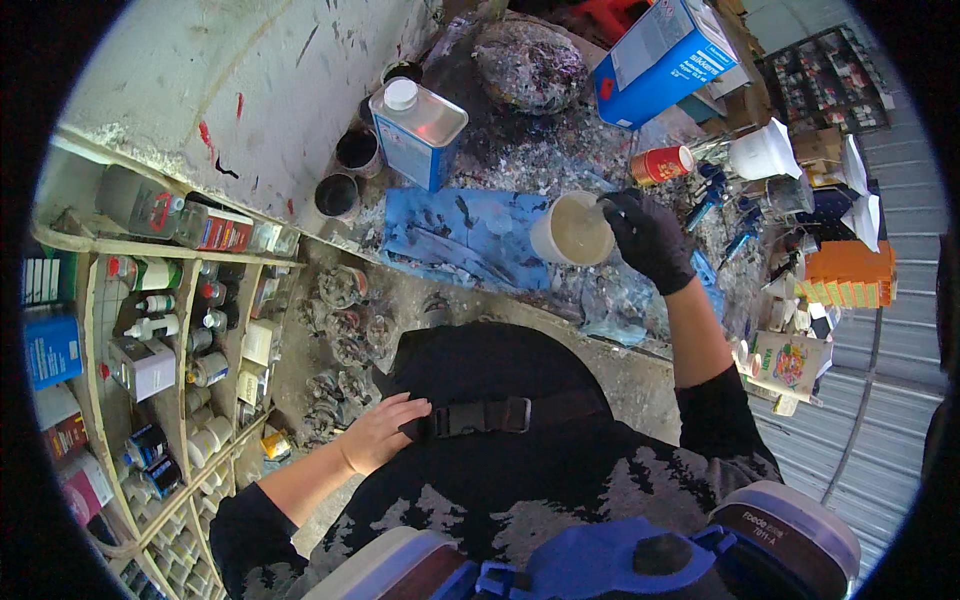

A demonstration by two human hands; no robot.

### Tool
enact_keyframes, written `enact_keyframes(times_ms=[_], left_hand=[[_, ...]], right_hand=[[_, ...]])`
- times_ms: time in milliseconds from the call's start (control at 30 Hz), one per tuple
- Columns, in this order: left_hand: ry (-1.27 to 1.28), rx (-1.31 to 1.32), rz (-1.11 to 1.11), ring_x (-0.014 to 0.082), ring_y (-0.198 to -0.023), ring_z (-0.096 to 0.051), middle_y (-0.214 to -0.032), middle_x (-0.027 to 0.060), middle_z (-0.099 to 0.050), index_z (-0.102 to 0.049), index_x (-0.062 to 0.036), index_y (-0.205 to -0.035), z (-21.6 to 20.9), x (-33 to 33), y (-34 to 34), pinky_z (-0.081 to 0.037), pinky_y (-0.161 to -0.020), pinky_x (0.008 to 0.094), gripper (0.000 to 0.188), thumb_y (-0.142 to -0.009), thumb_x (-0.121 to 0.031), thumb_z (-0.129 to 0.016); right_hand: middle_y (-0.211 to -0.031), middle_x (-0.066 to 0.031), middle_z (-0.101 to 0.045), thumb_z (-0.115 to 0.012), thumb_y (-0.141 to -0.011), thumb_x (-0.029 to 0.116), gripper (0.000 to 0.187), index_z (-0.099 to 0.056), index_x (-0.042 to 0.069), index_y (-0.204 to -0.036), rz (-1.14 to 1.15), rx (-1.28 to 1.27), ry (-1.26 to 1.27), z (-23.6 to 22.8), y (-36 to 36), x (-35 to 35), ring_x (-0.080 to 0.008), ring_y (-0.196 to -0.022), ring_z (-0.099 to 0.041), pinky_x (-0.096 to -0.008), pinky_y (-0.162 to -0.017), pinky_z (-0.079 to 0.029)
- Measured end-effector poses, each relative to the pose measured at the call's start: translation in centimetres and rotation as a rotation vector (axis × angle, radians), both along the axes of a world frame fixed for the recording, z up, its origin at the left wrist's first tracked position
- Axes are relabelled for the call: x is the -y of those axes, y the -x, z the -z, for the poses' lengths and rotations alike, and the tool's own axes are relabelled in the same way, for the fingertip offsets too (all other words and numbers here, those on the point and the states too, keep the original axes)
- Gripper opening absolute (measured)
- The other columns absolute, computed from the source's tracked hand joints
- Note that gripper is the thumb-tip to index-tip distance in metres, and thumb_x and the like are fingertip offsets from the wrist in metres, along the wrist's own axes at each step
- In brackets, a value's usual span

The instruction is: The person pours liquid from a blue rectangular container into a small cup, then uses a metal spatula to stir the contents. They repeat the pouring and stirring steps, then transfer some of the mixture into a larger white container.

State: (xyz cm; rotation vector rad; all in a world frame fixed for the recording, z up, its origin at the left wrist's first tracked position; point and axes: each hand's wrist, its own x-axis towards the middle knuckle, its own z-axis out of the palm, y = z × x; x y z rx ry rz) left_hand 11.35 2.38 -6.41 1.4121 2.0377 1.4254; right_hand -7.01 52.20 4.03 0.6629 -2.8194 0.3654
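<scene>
Paint-crusted counter point(500, 150) bears the cup point(543, 238), at the right end of a blue sheet point(450, 230). The right hand point(651, 243) bends its fingers at the rim (grip unclear); the left hand point(380, 433), half-curled, rests by the belt point(475, 418), hold unclear. Best keep the cup level.

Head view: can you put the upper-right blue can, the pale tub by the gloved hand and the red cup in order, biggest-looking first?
1. Blue can
2. Pale tub
3. Red cup
They look clearly different.
</scene>
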Motion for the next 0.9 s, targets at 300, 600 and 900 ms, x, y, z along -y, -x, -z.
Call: enact_keyframes(times_ms=[300, 600, 900], left_hand=[[0.0, -0.004, 0.068, 0.0469, -0.138, -0.055, -0.148, 0.0267, -0.056, -0.058, -0.0032, -0.095, 1.1, 2.3, 3.3, -0.04, -0.118, 0.0638, 0.015, -0.086, -0.009, -0.068], [0.048, -0.015, 0.09, 0.0462, -0.137, -0.056, -0.15, 0.0261, -0.055, -0.057, -0.0046, -0.102, 0.8, 2.4, 5.5, -0.041, -0.117, 0.0634, 0.017, -0.091, -0.011, -0.067], [0.001, -0.014, 0.059, 0.0479, -0.135, -0.057, -0.151, 0.0263, -0.053, -0.053, -0.0082, -0.112, 2.2, 3.8, 4.7, -0.042, -0.115, 0.0646, 0.021, -0.095, -0.012, -0.064]], right_hand=[[-0.102, -0.0126, -0.075, -0.071, -0.098, 0.013, 0.014, -0.074, 0.01, -0.111, 0.154, 0.061, 0.241, 1.3, -3.0, 3.6, -0.0287, -0.077, -0.072, -0.0408, -0.07, -0.058], [-0.105, -0.0159, -0.074, -0.067, -0.1, 0.018, 0.016, -0.074, 0.01, -0.112, 0.172, 0.026, 0.024, 0.2, -1.1, 1.3, -0.0375, -0.093, -0.074, -0.0469, -0.077, -0.06], [-0.11, -0.0164, -0.075, -0.073, -0.095, 0.009, 0.018, -0.073, 0.009, -0.114, 0.179, -0.022, 0.258, 2.2, -2.6, 3.6, -0.0363, -0.093, -0.075, -0.0424, -0.076, -0.059]])
